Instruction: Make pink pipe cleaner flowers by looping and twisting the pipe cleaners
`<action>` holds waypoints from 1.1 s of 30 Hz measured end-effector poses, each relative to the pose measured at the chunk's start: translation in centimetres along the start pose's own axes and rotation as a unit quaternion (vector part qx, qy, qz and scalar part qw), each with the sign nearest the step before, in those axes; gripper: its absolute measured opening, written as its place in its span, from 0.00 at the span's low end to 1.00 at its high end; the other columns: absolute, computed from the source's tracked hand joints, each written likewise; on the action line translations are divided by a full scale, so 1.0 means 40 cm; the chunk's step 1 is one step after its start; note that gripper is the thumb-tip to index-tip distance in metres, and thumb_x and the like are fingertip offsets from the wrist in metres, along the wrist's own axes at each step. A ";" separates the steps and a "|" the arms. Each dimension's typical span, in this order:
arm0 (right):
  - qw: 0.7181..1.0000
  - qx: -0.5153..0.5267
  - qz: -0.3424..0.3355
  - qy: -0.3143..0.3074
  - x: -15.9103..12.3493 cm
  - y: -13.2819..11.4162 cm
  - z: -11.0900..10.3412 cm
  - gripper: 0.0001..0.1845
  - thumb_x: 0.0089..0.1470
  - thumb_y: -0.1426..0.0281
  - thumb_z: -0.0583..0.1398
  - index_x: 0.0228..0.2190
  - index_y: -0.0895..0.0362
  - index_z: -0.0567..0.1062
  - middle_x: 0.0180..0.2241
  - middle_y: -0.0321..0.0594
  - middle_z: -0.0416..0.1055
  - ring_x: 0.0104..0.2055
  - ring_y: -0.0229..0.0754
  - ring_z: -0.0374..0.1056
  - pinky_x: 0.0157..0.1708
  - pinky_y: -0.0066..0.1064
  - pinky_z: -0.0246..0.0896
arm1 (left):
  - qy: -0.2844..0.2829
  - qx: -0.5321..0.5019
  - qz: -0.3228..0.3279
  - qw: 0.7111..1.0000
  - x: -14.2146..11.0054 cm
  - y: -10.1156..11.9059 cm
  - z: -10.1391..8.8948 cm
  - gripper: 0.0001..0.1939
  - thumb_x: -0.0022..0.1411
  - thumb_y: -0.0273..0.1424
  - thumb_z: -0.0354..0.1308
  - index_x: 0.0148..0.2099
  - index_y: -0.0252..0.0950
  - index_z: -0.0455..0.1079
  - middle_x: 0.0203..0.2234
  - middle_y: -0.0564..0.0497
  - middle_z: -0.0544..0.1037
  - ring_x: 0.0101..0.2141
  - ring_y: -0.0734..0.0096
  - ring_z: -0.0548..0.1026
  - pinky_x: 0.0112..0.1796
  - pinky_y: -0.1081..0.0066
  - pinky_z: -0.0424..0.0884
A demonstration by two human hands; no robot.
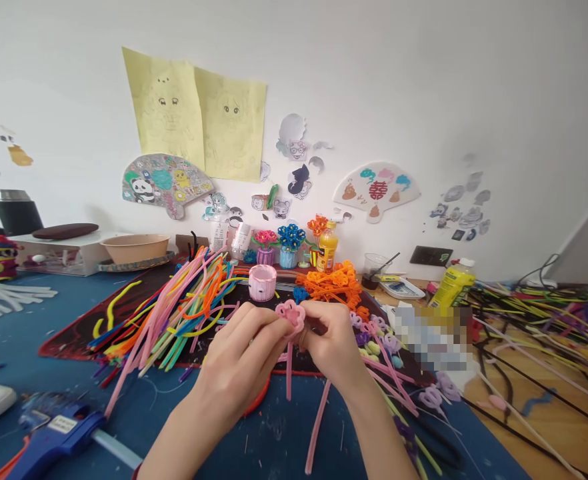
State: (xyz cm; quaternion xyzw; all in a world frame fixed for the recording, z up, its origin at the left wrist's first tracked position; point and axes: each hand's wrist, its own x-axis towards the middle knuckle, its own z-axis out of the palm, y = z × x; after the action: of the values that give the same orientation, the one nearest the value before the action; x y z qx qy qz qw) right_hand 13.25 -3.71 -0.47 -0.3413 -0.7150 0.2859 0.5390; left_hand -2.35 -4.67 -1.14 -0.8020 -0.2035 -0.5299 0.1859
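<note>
Between both hands is a pink pipe cleaner flower (294, 315) with looped petals, held above the dark mat. My left hand (247, 357) pinches its left side with fingers closed. On the other side, my right hand (328, 333) grips it with curled fingers; the fingertips are partly hidden behind the flower. A pink pipe cleaner stem (289, 373) hangs below the flower. Just beyond the hands stands a small pink pot (263, 283) of pipe cleaners. A loose pink pipe cleaner (318, 427) lies on the blue table surface between my forearms.
Colourful pipe cleaners (174, 313) are heaped at left, orange pipe cleaner pieces (337, 287) behind my right hand. A blue glue gun (57, 433) lies front left. Finished flower pots (288, 250), an orange drink bottle (327, 247) and a yellow bottle (451, 287) stand near the wall.
</note>
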 end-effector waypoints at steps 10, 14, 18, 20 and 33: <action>0.999 -0.040 -0.014 0.027 -0.002 0.000 0.002 0.13 0.44 0.75 0.57 0.15 0.56 0.58 0.16 0.29 0.49 0.21 0.33 0.48 0.21 0.27 0.40 | -0.001 0.021 0.001 1.000 -0.003 0.004 0.004 0.10 0.62 0.18 0.57 0.45 0.31 0.68 0.33 0.47 0.73 0.32 0.72 0.68 0.33 0.72 0.68; 0.998 -0.043 -0.017 0.030 -0.002 -0.003 0.003 0.14 0.45 0.75 0.57 0.15 0.56 0.58 0.16 0.29 0.49 0.21 0.33 0.48 0.21 0.27 0.40 | 0.005 0.031 -0.002 1.000 0.001 0.006 0.003 0.10 0.61 0.17 0.58 0.44 0.31 0.69 0.32 0.47 0.73 0.32 0.72 0.68 0.34 0.71 0.68; 0.998 -0.052 -0.027 0.036 -0.002 -0.003 0.005 0.14 0.44 0.77 0.56 0.15 0.56 0.57 0.16 0.29 0.49 0.21 0.33 0.48 0.21 0.27 0.40 | 0.009 0.027 -0.005 1.000 0.002 0.006 0.006 0.11 0.59 0.15 0.59 0.43 0.30 0.69 0.31 0.47 0.73 0.32 0.72 0.69 0.34 0.70 0.68; 0.996 -0.065 -0.040 0.044 -0.002 -0.003 0.005 0.14 0.44 0.77 0.56 0.15 0.56 0.56 0.16 0.29 0.50 0.21 0.33 0.48 0.21 0.27 0.40 | 0.012 0.025 -0.003 1.000 0.001 0.004 0.006 0.11 0.59 0.15 0.59 0.43 0.30 0.69 0.31 0.47 0.73 0.31 0.72 0.69 0.33 0.70 0.68; 0.992 -0.022 -0.073 0.105 0.001 0.010 0.002 0.09 0.48 0.78 0.55 0.19 0.58 0.70 0.19 0.33 0.65 0.23 0.36 0.59 0.24 0.26 0.52 | 0.050 0.041 -0.057 0.996 0.025 0.002 -0.020 0.11 0.59 0.26 0.64 0.43 0.35 0.69 0.32 0.49 0.75 0.31 0.71 0.74 0.33 0.73 0.71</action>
State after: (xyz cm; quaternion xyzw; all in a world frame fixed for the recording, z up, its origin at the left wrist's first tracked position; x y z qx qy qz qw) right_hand 13.26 -3.45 -0.77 -0.3284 -0.6838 0.1925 0.6225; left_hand -2.57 -5.02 0.05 -0.7535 -0.2604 -0.5702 0.1981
